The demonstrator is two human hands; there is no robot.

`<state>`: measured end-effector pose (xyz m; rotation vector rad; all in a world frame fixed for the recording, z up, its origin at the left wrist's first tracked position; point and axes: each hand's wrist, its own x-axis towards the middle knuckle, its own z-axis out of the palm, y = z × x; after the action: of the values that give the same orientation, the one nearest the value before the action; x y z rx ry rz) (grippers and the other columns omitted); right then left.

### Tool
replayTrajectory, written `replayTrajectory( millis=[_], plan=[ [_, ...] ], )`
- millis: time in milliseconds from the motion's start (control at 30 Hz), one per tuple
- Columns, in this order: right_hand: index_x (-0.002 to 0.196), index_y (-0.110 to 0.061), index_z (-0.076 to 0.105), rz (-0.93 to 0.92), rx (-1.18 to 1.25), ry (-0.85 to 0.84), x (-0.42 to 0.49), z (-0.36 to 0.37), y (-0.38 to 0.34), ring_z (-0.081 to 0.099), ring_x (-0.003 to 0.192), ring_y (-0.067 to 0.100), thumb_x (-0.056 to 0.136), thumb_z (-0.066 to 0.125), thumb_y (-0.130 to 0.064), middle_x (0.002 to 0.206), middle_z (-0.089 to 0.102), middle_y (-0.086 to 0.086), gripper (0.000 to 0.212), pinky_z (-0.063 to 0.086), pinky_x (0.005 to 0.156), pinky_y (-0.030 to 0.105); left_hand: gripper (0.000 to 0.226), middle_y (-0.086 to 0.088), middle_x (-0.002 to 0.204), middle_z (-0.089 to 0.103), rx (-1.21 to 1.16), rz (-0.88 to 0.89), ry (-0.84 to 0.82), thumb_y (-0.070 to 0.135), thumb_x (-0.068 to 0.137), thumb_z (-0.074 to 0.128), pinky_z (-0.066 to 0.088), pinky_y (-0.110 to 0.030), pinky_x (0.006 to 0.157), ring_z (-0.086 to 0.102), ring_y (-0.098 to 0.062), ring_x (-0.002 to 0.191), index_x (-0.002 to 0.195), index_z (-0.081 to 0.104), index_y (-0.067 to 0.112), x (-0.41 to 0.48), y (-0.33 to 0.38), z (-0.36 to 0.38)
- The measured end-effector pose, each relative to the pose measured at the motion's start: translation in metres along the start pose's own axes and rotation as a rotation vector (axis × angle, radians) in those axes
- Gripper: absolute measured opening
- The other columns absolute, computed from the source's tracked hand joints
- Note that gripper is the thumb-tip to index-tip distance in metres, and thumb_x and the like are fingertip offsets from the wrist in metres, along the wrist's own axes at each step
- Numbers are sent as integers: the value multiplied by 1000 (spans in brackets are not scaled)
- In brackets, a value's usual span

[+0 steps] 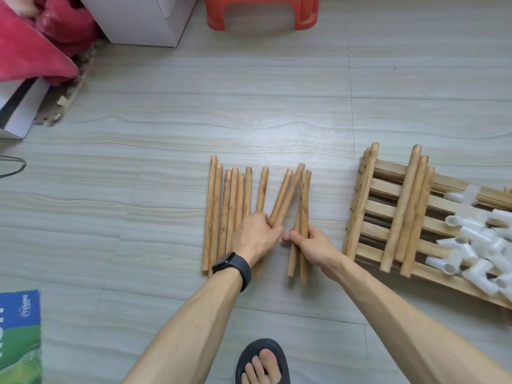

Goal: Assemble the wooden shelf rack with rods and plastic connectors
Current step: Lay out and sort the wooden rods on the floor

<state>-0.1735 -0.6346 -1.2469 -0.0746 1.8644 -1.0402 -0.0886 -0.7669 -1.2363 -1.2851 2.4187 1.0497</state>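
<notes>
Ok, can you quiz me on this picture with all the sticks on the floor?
1. True or false: the white plastic connectors are already pushed onto the rods lying on the floor.
2. Which wrist wears the dark watch? A) left B) right C) neither
3. What do the left grip and the right grip each hold?

Key:
1. False. The connectors lie loose in a pile on the slatted wooden panels.
2. A.
3. Rods: each holds a few near their lower ends.
</notes>
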Motion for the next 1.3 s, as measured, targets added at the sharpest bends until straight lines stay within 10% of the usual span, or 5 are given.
replayTrajectory(
  millis=[233, 567, 733, 1167, 1300],
  plan=[
    [107, -20, 59, -30, -278, 104, 8, 10, -3, 64, 105, 27, 95, 67, -36, 100, 67, -2, 21, 49, 87, 35, 22, 10, 75, 66, -195, -154, 292, 48, 86, 60, 55, -32, 70, 65, -16, 77, 78, 64, 29, 13, -73, -78],
    [143, -9, 35, -199, -508, 307, 0, 20, -13, 54, 117, 42, 102, 48, -18, 130, 54, 21, 45, 42, 95, 46, 15, -4, 91, 70, -291, -381, 81, 27, 90, 74, 62, -36, 55, 66, -20, 66, 92, 60, 22, 3, -137, -83],
    [146, -8, 33, -188, -439, 386, -4, 20, -13, 55, 113, 40, 102, 42, -15, 129, 54, 21, 46, 44, 97, 48, 41, -2, 105, 65, -163, -265, 56, 39, 91, 67, 59, -47, 85, 67, -27, 96, 128, 56, 27, 3, -123, -74],
    [120, -13, 56, -164, -584, 26, 0, 12, -30, 56, 115, 32, 89, 51, -6, 121, 57, 9, 32, 45, 92, 33, 67, -12, 122, 59, -52, -169, 42, 41, 94, 66, 46, -38, 104, 55, -26, 117, 153, 41, 24, 19, -92, -65],
    [148, -15, 43, -173, -609, -56, -12, -6, -43, 56, 126, 26, 97, 55, -17, 139, 58, 4, 53, 44, 95, 29, 67, -16, 145, 44, 40, -205, -13, 36, 96, 61, 42, -37, 108, 51, -31, 129, 154, 34, 17, 16, -76, -70]
  ],
)
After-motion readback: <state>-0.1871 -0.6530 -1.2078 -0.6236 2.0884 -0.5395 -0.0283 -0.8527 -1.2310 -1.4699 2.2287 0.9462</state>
